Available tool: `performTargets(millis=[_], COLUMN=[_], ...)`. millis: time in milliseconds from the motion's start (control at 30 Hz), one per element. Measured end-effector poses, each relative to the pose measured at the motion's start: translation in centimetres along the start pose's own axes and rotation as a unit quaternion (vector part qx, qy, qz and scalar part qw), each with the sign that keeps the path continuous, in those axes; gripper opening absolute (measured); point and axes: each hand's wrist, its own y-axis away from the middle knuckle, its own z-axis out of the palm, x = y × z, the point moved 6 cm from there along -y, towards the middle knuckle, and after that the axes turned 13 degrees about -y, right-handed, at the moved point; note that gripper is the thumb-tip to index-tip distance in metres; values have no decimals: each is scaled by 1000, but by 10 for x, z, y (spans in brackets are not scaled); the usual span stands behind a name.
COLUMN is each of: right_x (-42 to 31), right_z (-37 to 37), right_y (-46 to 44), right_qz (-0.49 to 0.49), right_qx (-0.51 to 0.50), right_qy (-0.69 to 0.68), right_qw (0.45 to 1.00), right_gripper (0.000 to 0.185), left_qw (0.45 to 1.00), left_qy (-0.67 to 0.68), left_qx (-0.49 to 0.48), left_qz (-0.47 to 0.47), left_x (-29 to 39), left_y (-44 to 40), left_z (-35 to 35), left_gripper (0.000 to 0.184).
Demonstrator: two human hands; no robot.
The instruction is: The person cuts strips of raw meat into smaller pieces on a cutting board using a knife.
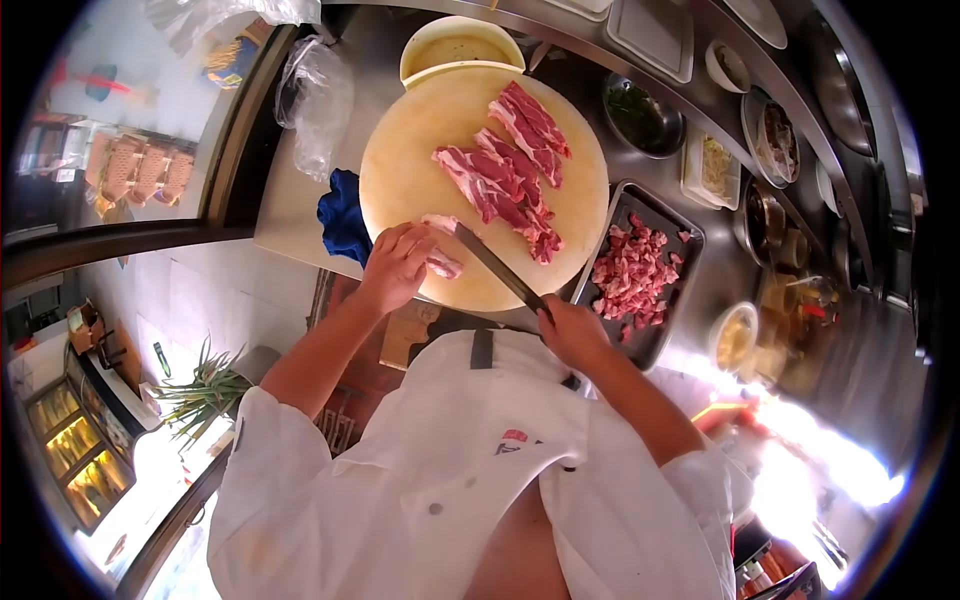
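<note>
On the round cutting board (400, 150) lie several long strips of raw red meat (495, 180). My left hand (399, 262) is closed on a smaller, paler piece of meat (443, 265) at the board's near left edge. My right hand (572, 330) grips the handle of a knife (495, 265), whose blade points up and left, its tip end beside the small piece. To the right of the board, a dark tray (655, 345) holds a heap of diced meat (637, 268).
A pale container (462, 28) touches the board's far edge. Left of the board are a blue cloth (343, 217) and a clear plastic bag (318, 110). Bowls, including a metal one with greens (640, 113), and a white tub (712, 170) stand at the right.
</note>
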Motion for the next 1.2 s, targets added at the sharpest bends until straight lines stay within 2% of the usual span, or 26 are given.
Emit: performTargets(millis=[100, 200, 467, 700, 800, 900, 1000, 1100, 1200], right_x=[-12, -26, -72, -97, -115, -111, -78, -45, -26], right_z=[2, 3, 17, 53, 54, 54, 47, 29, 8], right_y=[-5, -13, -39, -101, -112, -113, -99, -79, -76], right_qz=[-23, -33, -120, -154, -147, -145, -130, -109, -104], right_qx=[19, 35, 16, 21, 17, 25, 38, 58, 132], right_qy=[-1, -11, 16, 64, 62, 47, 8, -44, -46], right_qw=[1000, 999, 992, 986, 987, 988, 991, 991, 985], right_gripper=[23, 22, 20, 20, 21, 22, 23, 25, 27], left_qw=[996, 994, 997, 1000, 1000, 986, 947, 937, 942], left_qy=[1, -12, -27, 7, 20, 19, 1, -1, -11], left_qx=[-61, -36, -4, -2, -5, 39, 6, -18, 18], left_qz=[58, 101, 66, 24, -7, -164, -320, -348, -336], left_x=[3, 0, 3, 1, 5, 3, -5, 7, 23], left_y=[-12, -7, 18, 34, 37, 49, 68, 54, 24], left_z=[-1, 1, 3, 6, 2, -4, 5, 12, 26], left_gripper=[35, 30, 32, 35, 33, 27, 27, 37, 31])
